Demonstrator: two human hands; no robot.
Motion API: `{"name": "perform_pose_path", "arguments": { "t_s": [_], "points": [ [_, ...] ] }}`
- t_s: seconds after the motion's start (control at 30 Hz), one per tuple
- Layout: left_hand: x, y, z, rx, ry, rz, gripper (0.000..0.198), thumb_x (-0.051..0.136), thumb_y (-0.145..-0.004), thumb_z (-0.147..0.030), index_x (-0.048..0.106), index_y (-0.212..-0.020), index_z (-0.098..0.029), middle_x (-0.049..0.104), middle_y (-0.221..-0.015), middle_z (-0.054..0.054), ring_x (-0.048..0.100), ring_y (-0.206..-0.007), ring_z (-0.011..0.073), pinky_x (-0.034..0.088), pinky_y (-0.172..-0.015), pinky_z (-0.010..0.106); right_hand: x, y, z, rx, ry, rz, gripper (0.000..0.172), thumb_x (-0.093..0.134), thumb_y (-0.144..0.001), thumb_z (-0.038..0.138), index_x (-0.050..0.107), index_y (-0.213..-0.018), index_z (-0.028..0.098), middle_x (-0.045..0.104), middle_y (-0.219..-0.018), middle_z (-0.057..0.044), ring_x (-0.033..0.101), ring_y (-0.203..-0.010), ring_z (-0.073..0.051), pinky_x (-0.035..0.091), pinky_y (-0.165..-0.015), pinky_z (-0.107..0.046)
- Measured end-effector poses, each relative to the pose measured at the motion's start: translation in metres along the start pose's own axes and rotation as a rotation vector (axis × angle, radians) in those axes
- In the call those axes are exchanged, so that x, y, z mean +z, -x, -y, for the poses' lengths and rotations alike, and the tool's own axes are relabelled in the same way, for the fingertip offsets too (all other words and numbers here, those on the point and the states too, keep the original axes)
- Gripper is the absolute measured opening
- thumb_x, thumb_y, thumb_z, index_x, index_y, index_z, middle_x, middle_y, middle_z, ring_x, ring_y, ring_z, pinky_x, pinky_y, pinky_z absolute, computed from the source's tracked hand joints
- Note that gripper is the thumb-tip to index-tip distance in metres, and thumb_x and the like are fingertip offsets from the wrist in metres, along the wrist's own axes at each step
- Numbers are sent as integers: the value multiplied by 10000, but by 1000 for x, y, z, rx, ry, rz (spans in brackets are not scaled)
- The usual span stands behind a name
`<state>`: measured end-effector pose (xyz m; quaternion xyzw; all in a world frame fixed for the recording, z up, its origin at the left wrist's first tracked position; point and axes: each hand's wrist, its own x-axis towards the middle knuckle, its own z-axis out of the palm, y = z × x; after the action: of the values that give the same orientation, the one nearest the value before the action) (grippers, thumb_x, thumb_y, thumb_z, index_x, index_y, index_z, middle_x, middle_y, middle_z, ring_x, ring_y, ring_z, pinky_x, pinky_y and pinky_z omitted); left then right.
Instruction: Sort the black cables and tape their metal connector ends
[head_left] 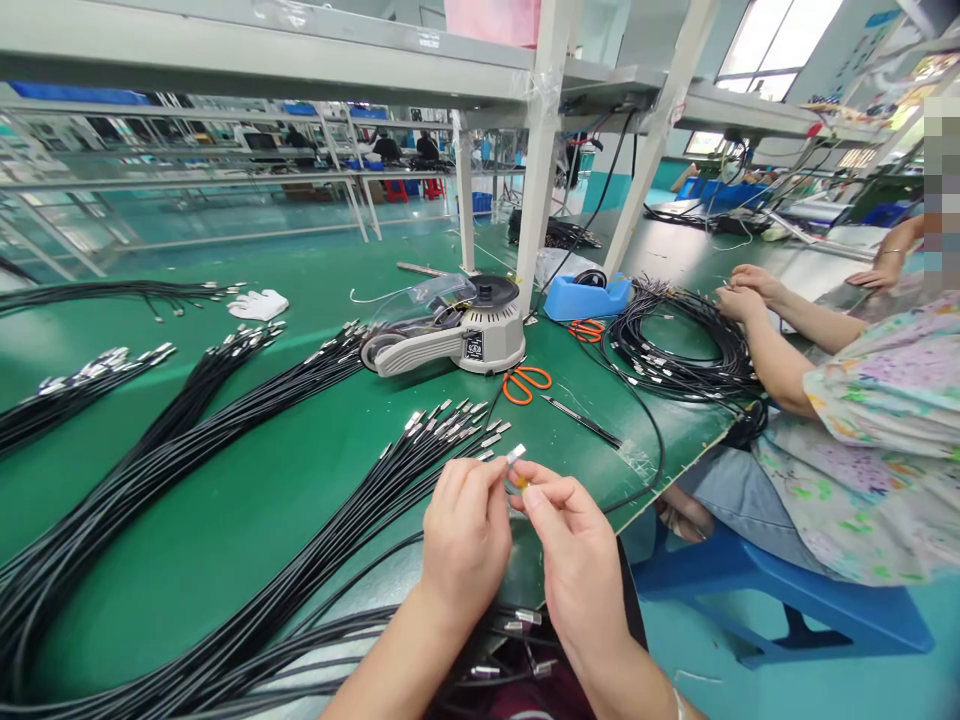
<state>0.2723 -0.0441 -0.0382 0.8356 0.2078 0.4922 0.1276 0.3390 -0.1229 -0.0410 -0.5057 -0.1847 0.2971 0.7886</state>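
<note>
Low over the near edge of the green table, my left hand (469, 530) is closed around a black cable whose silvery metal connector (516, 455) sticks out past the fingertips. Thumb and index finger of my right hand (581, 550) pinch a small yellow piece of tape (522, 482) right by that connector. Just behind my hands lies a bundle of black cables (390, 480) with metal connector ends. More cable ends (525, 620) show beneath my wrists, partly hidden by my forearms.
Beyond my hands stand a tape dispenser machine (487, 340), orange-handled scissors (527, 384), a black knife-like tool (581, 420) and a blue tape holder (586, 298). More cable bundles (225, 430) and a white glove (259, 305) lie left. A co-worker handles coiled cables (675, 350) at right.
</note>
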Motion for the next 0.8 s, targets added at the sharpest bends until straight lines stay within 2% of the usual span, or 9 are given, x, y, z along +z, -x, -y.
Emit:
{"name": "perform_pose_path", "arguments": {
  "t_s": [0.13, 0.5, 0.8],
  "points": [
    [-1, -1, -2, 21, 30, -11, 207, 561, -806, -14, 571, -971, -139, 599, -796, 35, 531, -731, 128, 467, -661, 255, 1, -1, 2, 10, -24, -10, 130, 670, -784, 297, 637, -750, 175, 661, -1081, -69, 607, -995, -202, 463, -902, -372],
    [-3, -2, -4, 119, 39, -33, 273, 520, -802, 11, 548, -990, -185, 594, -810, 23, 533, -718, 120, 469, -634, 244, 3, -6, 3, 25, -20, 16, 132, 671, -778, 297, 657, -757, 167, 685, -986, -68, 610, -957, -208, 457, -913, -400],
    [-4, -1, -4, 129, 46, -43, 300, 518, -789, 34, 565, -992, -182, 593, -831, 33, 540, -731, 120, 478, -636, 242, 2, -7, 3, 25, -4, 25, 133, 670, -775, 293, 655, -739, 166, 690, -955, -66, 618, -948, -210, 465, -896, -394]
  ]
}}
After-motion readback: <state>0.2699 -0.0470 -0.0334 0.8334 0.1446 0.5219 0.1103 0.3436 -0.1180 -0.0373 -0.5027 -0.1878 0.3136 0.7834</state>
